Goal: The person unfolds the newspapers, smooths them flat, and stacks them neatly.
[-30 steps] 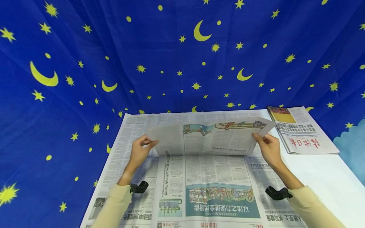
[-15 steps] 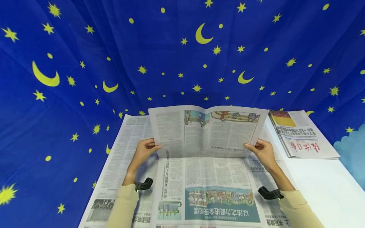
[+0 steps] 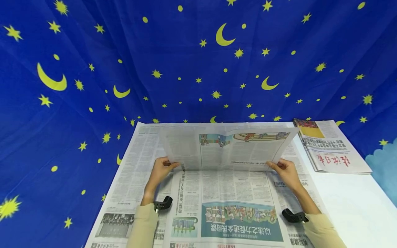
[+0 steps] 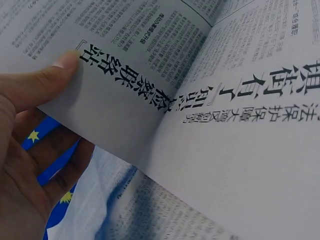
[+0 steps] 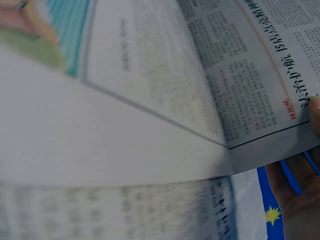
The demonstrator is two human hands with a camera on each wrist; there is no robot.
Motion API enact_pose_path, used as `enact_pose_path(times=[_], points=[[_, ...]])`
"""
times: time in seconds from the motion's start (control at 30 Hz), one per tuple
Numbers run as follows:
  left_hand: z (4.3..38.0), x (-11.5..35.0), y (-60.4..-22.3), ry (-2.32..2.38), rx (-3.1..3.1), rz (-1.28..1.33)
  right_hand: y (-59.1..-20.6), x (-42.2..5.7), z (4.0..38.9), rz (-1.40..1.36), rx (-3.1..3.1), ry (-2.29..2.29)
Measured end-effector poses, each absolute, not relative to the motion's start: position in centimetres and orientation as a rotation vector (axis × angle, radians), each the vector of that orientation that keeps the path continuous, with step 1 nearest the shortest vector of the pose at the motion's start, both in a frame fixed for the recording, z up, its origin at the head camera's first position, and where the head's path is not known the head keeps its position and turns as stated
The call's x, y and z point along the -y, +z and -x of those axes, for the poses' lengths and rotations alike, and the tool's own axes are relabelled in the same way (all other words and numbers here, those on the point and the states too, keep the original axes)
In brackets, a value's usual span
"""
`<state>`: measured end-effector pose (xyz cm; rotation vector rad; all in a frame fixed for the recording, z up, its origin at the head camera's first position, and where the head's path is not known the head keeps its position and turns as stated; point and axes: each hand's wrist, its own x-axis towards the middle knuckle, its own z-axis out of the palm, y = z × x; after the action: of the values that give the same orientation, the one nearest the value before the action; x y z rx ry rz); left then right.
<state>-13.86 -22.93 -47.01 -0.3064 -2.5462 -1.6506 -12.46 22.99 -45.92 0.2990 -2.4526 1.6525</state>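
Blue star-and-moon cloth [image 3: 186, 44] behind white tabletop [image 3: 347, 203]; pale-blue cloud shape [image 3: 384, 165] far right

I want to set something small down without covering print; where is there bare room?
Bare: the white tabletop at right, bordered by the folded newspapers behind, the spread printed sheets leftward and the right sleeve. Crowded: middle and left, where those sheets lie under the open newspaper, its far part held up by left hand and right hand.

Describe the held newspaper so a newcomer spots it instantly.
Below the blue starry backdrop, spread newsprint covers part of a white surface. On top lies the newspaper, its far part held up by the left hand and right hand. Unlike the flat folded stack at right, it is partly raised.
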Motion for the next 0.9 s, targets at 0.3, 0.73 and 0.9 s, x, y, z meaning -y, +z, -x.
enact_pose_path(times=[0.3,0.73,0.9], points=[[14.7,23.2,-49.2,-1.785,2.490,0.321,-48.2,-23.7,13.0,-0.226,2.472,1.658],[15.7,23.4,-49.5,-1.612,2.633,0.213,-51.9,-24.1,14.5,-0.054,2.448,1.608],[15.9,23.2,-49.7,-1.528,2.654,0.201,-51.8,-24.1,14.8,-0.033,2.523,1.570]])
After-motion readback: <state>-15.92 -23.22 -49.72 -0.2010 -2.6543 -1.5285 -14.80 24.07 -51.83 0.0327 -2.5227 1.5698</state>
